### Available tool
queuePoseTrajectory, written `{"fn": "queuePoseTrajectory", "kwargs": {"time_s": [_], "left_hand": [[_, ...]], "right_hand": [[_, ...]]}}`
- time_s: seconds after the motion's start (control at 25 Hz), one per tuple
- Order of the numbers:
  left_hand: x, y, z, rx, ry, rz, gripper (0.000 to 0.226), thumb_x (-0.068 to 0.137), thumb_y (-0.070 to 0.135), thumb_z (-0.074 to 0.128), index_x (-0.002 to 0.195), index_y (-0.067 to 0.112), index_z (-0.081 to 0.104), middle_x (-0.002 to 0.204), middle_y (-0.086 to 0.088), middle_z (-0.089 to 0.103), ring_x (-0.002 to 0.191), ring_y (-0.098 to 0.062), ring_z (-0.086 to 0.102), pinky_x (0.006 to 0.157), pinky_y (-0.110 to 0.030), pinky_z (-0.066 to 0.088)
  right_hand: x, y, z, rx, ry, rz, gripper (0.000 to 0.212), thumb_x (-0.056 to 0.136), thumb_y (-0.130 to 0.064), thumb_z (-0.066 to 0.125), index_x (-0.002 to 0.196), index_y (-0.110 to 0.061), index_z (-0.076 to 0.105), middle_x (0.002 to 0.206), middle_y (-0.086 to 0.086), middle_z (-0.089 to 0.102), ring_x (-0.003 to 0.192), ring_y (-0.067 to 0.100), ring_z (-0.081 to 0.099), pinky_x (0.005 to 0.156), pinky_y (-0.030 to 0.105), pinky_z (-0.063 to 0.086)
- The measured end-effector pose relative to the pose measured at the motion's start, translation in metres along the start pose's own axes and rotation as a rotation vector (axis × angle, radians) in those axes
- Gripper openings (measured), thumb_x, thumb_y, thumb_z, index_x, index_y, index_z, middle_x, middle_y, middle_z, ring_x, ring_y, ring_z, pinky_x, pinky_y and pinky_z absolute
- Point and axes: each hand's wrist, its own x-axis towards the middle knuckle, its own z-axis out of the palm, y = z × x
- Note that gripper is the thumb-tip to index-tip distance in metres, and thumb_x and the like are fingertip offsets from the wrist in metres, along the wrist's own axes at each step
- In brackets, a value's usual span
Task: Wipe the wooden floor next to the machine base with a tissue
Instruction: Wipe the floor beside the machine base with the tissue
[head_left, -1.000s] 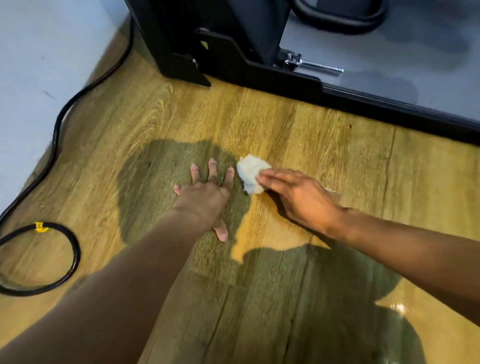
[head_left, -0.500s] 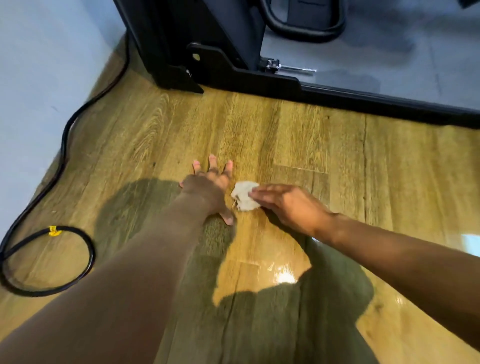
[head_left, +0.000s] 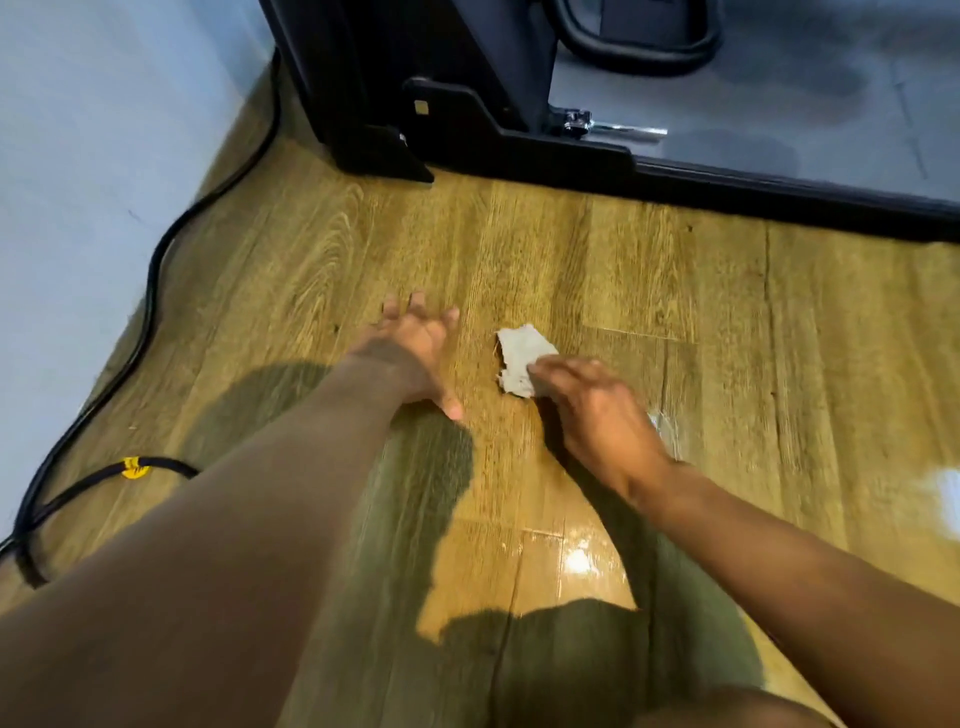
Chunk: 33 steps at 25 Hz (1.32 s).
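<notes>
Glossy wooden floor (head_left: 597, 249) carries both hands. Right hand (head_left: 597, 415) presses its fingers flat on a crumpled tissue (head_left: 522, 358), which lies just beside the left hand (head_left: 415, 353), splayed open on the boards. Beyond them stands the black machine base (head_left: 519, 145); left, a black cable (head_left: 150, 291) bears a yellow tag (head_left: 134, 466), unreadable.
</notes>
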Motion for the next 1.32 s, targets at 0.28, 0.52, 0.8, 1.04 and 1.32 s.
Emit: {"fn": "queuePoseTrajectory", "kwargs": {"time_s": [0.28, 0.52, 0.8, 1.04, 1.32], "left_hand": [[0.004, -0.015, 0.004, -0.076, -0.009, -0.054, 0.13, 0.055, 0.065, 0.078, 0.149, 0.039, -0.008, 0.158, -0.01, -0.013, 0.143, -0.04, -0.006, 0.111, -0.059, 0.02], [0.016, -0.012, 0.008, -0.024, -0.025, -0.037, 0.13, 0.059, 0.062, 0.077, 0.149, 0.031, -0.012, 0.155, -0.019, -0.019, 0.141, -0.048, -0.006, 0.108, -0.066, 0.019], [0.019, -0.013, 0.014, 0.007, -0.029, 0.0, 0.13, 0.062, 0.066, 0.071, 0.148, 0.026, -0.018, 0.153, -0.023, -0.022, 0.138, -0.053, -0.01, 0.107, -0.068, 0.017], [0.003, -0.061, 0.01, 0.025, 0.039, 0.055, 0.117, 0.071, 0.05, 0.076, 0.151, 0.02, -0.003, 0.159, -0.003, -0.011, 0.145, -0.03, 0.008, 0.11, -0.047, 0.031], [-0.029, -0.105, 0.032, -0.017, -0.014, -0.086, 0.121, 0.067, 0.049, 0.078, 0.15, 0.033, -0.008, 0.158, -0.005, -0.014, 0.144, -0.037, -0.004, 0.113, -0.055, 0.021]], "right_hand": [[0.115, 0.027, -0.017, -0.078, 0.044, -0.074, 0.03, 0.096, -0.014, 0.053, 0.125, -0.016, 0.059, 0.13, 0.004, 0.059, 0.113, 0.021, 0.058, 0.094, 0.032, 0.047], [0.107, 0.009, 0.017, -0.083, 0.036, -0.195, 0.036, 0.087, -0.001, 0.057, 0.121, -0.012, 0.061, 0.125, 0.008, 0.06, 0.111, 0.02, 0.057, 0.094, 0.032, 0.048], [0.217, 0.017, 0.001, -0.142, 0.129, 0.041, 0.035, 0.092, -0.002, 0.05, 0.124, -0.015, 0.059, 0.126, 0.006, 0.057, 0.11, 0.026, 0.057, 0.092, 0.033, 0.045], [0.129, -0.007, 0.009, -0.117, -0.055, -0.211, 0.036, 0.092, -0.003, 0.056, 0.125, -0.016, 0.06, 0.127, 0.004, 0.058, 0.111, 0.023, 0.058, 0.092, 0.036, 0.052], [0.024, -0.062, 0.03, -0.046, -0.165, -0.379, 0.039, 0.081, -0.003, 0.066, 0.117, -0.016, 0.064, 0.12, 0.003, 0.064, 0.106, 0.021, 0.06, 0.087, 0.034, 0.055]]}}
